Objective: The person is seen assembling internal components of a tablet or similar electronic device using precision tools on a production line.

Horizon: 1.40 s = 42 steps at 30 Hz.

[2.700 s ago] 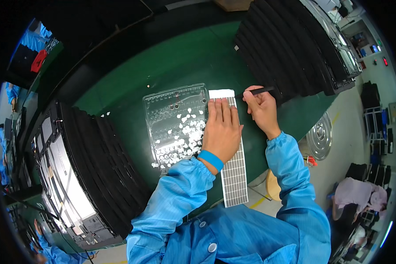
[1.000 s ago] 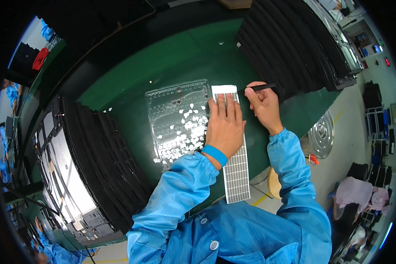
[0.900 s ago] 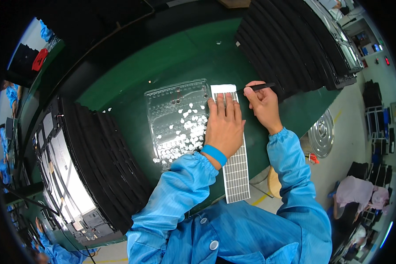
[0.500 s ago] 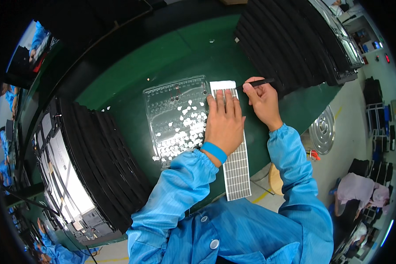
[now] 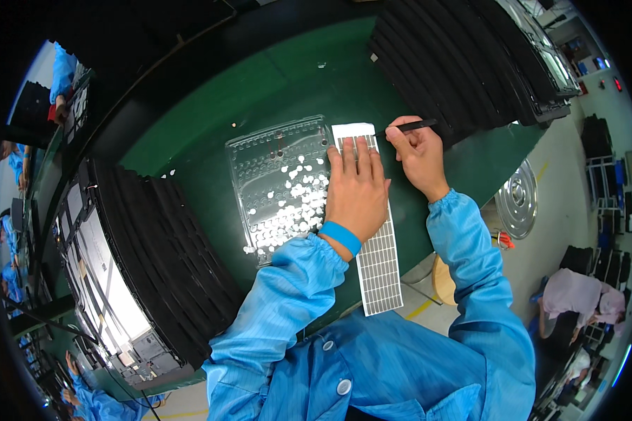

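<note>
A long white sheet of small grid-like labels (image 5: 379, 274) lies on the green table, its near end reaching past the table edge. My left hand (image 5: 358, 189) rests flat on it, fingers stretched out over its upper part, covering some of the grid. In my right hand (image 5: 420, 156) are slim black tweezers (image 5: 418, 125), pinched between thumb and fingers. Their thin tip points left, at the sheet's upper right edge; whether it touches is too small to tell. Left of the sheet sits a clear plastic tray (image 5: 242, 165) strewn with small white round tabbed pieces (image 5: 298, 203).
Black panels stand stacked at the left (image 5: 168, 238) and the upper right (image 5: 442, 70). A round stool seat (image 5: 442, 281) and a shiny metal disc-shaped base (image 5: 518, 200) are beyond the right table edge. Other people in blue sleeves work at the far left; one person (image 5: 572, 291) is at the right.
The view has shifted slightly. My left hand stays flat on the sheet, and my right hand holds the tweezers at nearly the same spot by the sheet's upper edge.
</note>
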Tool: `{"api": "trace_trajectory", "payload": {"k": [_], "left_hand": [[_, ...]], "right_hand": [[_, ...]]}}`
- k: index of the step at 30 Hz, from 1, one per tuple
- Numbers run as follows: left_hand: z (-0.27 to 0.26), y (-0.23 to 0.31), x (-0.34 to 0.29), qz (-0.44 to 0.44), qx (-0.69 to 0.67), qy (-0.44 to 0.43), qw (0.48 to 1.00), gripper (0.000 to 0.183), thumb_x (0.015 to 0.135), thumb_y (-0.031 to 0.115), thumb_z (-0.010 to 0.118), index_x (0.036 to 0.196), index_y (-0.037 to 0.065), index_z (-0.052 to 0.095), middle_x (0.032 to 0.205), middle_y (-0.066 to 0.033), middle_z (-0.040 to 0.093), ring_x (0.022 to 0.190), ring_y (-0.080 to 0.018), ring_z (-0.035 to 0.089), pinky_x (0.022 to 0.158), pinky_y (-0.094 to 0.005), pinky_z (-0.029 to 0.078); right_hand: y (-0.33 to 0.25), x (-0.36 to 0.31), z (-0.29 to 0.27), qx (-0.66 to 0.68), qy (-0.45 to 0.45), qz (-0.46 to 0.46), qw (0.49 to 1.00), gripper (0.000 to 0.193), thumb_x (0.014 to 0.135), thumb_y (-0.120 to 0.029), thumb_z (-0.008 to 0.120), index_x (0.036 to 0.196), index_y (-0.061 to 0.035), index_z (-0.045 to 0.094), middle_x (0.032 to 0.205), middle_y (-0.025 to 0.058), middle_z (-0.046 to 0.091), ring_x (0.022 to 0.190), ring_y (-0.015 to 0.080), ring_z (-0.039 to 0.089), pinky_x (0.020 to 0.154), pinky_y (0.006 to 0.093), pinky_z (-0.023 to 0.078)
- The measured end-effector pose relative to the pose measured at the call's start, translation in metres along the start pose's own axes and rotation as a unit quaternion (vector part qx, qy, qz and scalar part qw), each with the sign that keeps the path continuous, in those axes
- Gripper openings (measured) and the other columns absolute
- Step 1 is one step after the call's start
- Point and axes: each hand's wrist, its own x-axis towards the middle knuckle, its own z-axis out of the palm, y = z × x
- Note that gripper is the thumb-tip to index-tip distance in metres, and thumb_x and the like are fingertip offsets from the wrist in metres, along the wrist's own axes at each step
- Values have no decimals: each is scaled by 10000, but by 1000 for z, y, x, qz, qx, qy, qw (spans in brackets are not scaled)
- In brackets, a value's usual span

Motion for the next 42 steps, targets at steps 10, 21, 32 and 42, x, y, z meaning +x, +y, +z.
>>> {"api": "trace_trajectory", "payload": {"k": [10,21,32,42], "left_hand": [[2,2,5,3,6,43,999,530,967,332,550,1292,-86,584,1387,-303,541,1314,-466,486,1114,-628,284],[-36,26,-34,-2,-114,141,983,539,936,327,613,1324,-45,564,1438,-375,430,1370,-528,395,1124,-627,310],[-311,-95,-229,-44,-175,196,964,268,756,68,729,1014,-7,717,957,-162,754,714,-247,710,610,-322,517],[-316,-209,-233,-116,74,188,973,279,902,64,634,1120,-111,634,1225,-305,625,1234,-440,580,1002,-498,471]], "right_hand": [[-18,-10,-6,73,33,-21,997,157,950,-123,708,1049,-15,652,801,12,663,608,26,528,527,193,407],[-175,-57,18,163,-70,-117,977,227,989,-196,662,1118,-16,615,856,46,630,641,59,505,582,195,393],[-298,-28,246,155,-278,-268,909,262,966,-266,699,983,-4,699,777,19,661,706,90,602,629,257,489],[-292,-18,317,35,-240,-234,942,261,950,-226,700,980,33,713,793,106,707,691,170,656,652,306,534]]}}
